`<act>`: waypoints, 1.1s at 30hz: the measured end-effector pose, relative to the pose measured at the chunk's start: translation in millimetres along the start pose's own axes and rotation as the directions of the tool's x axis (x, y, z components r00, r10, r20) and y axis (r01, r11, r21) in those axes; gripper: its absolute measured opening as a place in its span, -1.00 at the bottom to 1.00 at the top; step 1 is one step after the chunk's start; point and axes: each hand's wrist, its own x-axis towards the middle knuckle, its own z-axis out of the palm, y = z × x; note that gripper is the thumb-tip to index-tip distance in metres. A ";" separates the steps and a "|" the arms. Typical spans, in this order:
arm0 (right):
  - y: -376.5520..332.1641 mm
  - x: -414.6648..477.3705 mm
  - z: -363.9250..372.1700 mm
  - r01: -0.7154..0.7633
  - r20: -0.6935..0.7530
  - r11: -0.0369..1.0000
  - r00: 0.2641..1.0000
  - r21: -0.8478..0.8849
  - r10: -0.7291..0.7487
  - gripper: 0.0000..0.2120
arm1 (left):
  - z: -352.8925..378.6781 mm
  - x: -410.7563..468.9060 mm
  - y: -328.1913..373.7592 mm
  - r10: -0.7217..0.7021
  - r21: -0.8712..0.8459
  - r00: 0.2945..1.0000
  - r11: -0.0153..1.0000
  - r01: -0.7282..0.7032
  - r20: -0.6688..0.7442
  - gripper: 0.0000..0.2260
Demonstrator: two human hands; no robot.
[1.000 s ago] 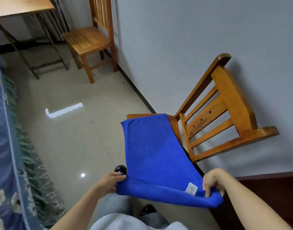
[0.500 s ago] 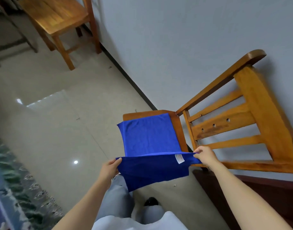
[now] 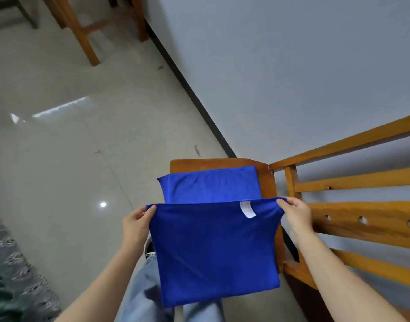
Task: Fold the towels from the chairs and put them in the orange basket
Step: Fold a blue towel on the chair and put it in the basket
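Looking down at glossy pale floor tiles (image 3: 59,159) beside a grey wall (image 3: 292,66) with dark skirting. Slatted wooden chair (image 3: 362,224) backed against it, second chair's legs (image 3: 78,31) farther off, patterned fabric (image 3: 11,275) at lower left. Blue towel (image 3: 213,247) doubled: far part flat on the seat, near part hanging from a lifted edge running left to right, white label (image 3: 247,209) near its right end. Left hand (image 3: 137,220) pinching the left corner, right hand (image 3: 295,213) the right, forearms reaching forward.
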 end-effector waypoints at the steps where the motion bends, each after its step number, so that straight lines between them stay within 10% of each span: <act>1: 1.8 12.6 8.7 0.012 -0.003 1.000 1.000 -0.005 -0.012 -0.77 | 4.0 11.5 -4.3 0.002 0.005 1.000 1.000 -0.002 -0.010 -0.93; 16: 23.5 119.4 89.6 0.229 0.118 0.970 0.969 -0.083 -0.218 -0.95 | 32.2 114.7 -28.0 0.021 0.204 1.000 0.979 -0.016 -0.019 -0.87; 24: 2.7 158.1 100.4 0.693 0.409 0.510 0.717 -0.510 -0.565 -0.94 | 40.0 156.3 -18.3 0.109 0.446 0.988 0.883 -0.148 0.111 -0.92; 28: -10.9 174.0 106.4 0.761 0.592 0.294 0.639 -0.578 -0.491 -0.92 | 41.4 177.6 -10.1 0.209 0.618 0.949 0.721 -0.312 0.235 -0.84; 33: -26.7 185.9 111.3 0.762 0.679 0.279 0.648 -0.585 -0.345 -0.94 | 51.3 207.1 3.7 0.111 0.642 0.929 0.694 -0.327 0.353 -0.83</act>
